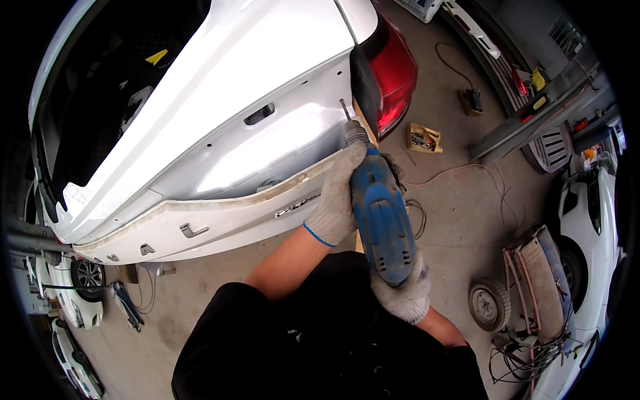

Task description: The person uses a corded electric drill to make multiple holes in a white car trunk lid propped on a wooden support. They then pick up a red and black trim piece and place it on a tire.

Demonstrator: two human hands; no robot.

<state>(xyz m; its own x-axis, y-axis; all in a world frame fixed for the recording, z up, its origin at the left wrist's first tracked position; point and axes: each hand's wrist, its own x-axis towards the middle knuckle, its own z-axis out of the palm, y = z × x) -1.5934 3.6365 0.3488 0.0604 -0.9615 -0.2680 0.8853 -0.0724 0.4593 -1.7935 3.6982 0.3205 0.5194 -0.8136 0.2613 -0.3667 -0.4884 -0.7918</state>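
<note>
A dusty blue power drill (382, 217) is held in both my gloved hands, pointing up and away from my body. My left hand (337, 200) wraps the front of its body, just behind the chuck (355, 132). At the rear end, my right hand (403, 293) closes round the drill, its fingers largely hidden. The thin drill bit (345, 109) reaches the white rear panel (287, 123) of a car close to the red tail light (397, 73); whether it has entered the metal I cannot tell. Below runs a lower white panel (233, 230) with small brackets and a dirty upper edge.
A yellowish container (425, 139) with things in it stands on the floor at right. Cables (460, 168) trail across the concrete. A wheeled cart (533, 287), a loose wheel (490, 304) and another white car (593, 247) stand far right. A floor jack (127, 305) is at left.
</note>
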